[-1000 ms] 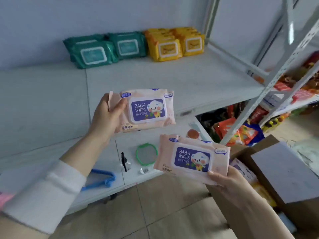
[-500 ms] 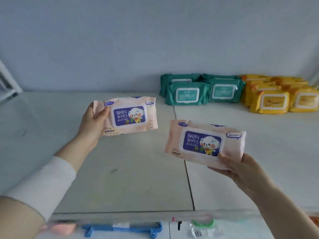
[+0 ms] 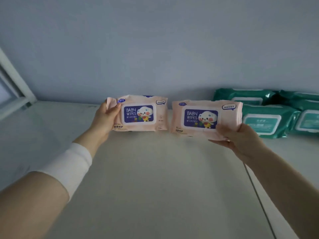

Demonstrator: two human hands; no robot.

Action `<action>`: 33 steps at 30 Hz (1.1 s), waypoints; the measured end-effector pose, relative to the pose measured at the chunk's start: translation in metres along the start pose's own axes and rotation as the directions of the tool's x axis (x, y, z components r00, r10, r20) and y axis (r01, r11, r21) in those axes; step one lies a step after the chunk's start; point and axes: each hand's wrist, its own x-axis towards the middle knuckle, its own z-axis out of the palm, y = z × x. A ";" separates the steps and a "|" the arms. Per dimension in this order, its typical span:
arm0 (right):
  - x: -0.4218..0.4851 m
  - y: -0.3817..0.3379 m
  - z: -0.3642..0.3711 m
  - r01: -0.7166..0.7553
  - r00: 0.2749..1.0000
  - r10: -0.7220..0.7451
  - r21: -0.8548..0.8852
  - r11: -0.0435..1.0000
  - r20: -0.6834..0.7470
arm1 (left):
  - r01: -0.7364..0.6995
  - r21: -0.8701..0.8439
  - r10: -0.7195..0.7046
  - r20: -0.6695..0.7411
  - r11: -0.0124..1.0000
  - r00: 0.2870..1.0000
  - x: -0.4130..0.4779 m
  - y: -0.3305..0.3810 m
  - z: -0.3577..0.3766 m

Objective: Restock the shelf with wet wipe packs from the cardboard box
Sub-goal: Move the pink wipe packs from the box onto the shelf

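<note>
Our left hand (image 3: 103, 118) grips the left pink pack (image 3: 139, 114) of baby wipes by its left end, thumb on the printed front and fingers hidden behind, and our right hand (image 3: 240, 137) holds the right pink pack (image 3: 203, 118) by its lower right corner, thumb on the front and fingers curled under it. Both packs face us label-forward, tilted up, side by side with a narrow gap between them, at the back edge of the shelf (image 3: 155, 187) close to the wall (image 3: 155, 49); we cannot tell whether their lower edges touch the surface. Just beside the right pink pack, toward the back right corner, lie the green packs (image 3: 269, 119), flat with their lids up, the nearest one partly hidden behind our pack. A white sleeve (image 3: 69, 166) covers our left forearm. A seam (image 3: 259, 195) runs across the surface toward the front right, and a white upright (image 3: 15, 80) rises at the left edge.
</note>
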 end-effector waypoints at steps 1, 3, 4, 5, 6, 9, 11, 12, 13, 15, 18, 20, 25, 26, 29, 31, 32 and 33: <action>0.012 0.000 0.006 -0.003 1.000 0.002 -0.022 1.000 -0.024 | 0.002 -0.008 -0.001 0.011 1.000 1.000 0.013 -0.004 0.000; 0.034 0.000 0.016 0.009 0.997 -0.015 -0.083 0.996 -0.071 | -0.008 -0.025 0.009 0.014 1.000 1.000 0.034 -0.009 -0.001; 0.044 0.000 0.020 0.024 0.995 -0.036 -0.125 0.992 -0.097 | -0.018 -0.037 0.018 0.010 0.999 1.000 0.044 -0.011 -0.001; 0.052 -0.002 0.023 0.040 0.991 -0.060 -0.170 0.985 -0.117 | -0.024 -0.049 0.025 0.006 0.998 1.000 0.052 -0.012 -0.001; 0.059 -0.003 0.027 0.052 0.987 -0.085 -0.228 0.972 -0.135 | -0.033 -0.054 0.033 0.000 0.998 0.999 0.059 -0.012 -0.001; 0.073 -0.009 0.037 0.065 0.969 -0.170 -0.479 0.876 -0.179 | -0.063 -0.031 0.062 -0.019 0.998 0.998 0.075 -0.014 -0.002; 0.080 -0.011 0.042 0.078 0.955 -0.234 -0.604 0.793 -0.184 | -0.068 -0.015 0.068 -0.021 0.998 0.997 0.081 -0.016 -0.001; 0.082 -0.011 0.045 0.085 0.947 -0.264 -0.649 0.756 -0.184 | -0.068 -0.002 0.068 -0.024 0.998 0.997 0.084 -0.018 -0.001; 0.084 -0.011 0.047 0.087 0.939 -0.289 -0.687 0.722 -0.185 | -0.067 0.006 0.067 -0.031 0.998 0.997 0.086 -0.020 -0.002; 0.089 -0.009 0.051 0.085 0.922 -0.331 -0.732 0.676 -0.198 | -0.074 0.025 0.075 -0.047 0.997 0.996 0.093 -0.024 -0.004; 0.097 -0.002 0.054 0.068 0.903 -0.350 -0.719 0.692 -0.251 | -0.085 0.048 0.088 -0.048 0.995 0.995 0.101 -0.026 -0.005; 0.103 0.003 0.056 0.059 0.896 -0.344 -0.693 0.719 -0.280 | -0.095 0.074 0.099 -0.049 0.993 0.994 0.107 -0.027 -0.004; 0.112 0.010 0.062 0.083 0.857 -0.390 -0.657 0.749 -0.336 | -0.113 0.074 0.116 -0.047 0.991 0.992 0.114 -0.026 0.001; 0.113 0.012 0.063 0.087 0.851 -0.398 -0.655 0.750 -0.343 | -0.113 0.076 0.117 -0.049 0.991 0.992 0.114 -0.026 0.001; 0.113 0.019 0.068 0.112 0.820 -0.447 -0.665 0.738 -0.358 | -0.103 0.097 0.109 -0.066 0.990 0.992 0.115 -0.032 0.002; 0.113 0.024 0.072 0.130 0.785 -0.487 -0.667 0.733 -0.382 | -0.122 0.121 0.134 -0.099 0.985 0.986 0.113 -0.034 0.003; 0.114 0.026 0.074 0.135 0.769 -0.502 -0.667 0.733 -0.396 | -0.144 0.138 0.161 -0.124 0.980 0.979 0.111 -0.034 0.004; 0.115 0.028 0.076 0.138 0.758 -0.511 -0.665 0.734 -0.406 | -0.167 0.154 0.190 -0.150 0.974 0.970 0.111 -0.033 0.004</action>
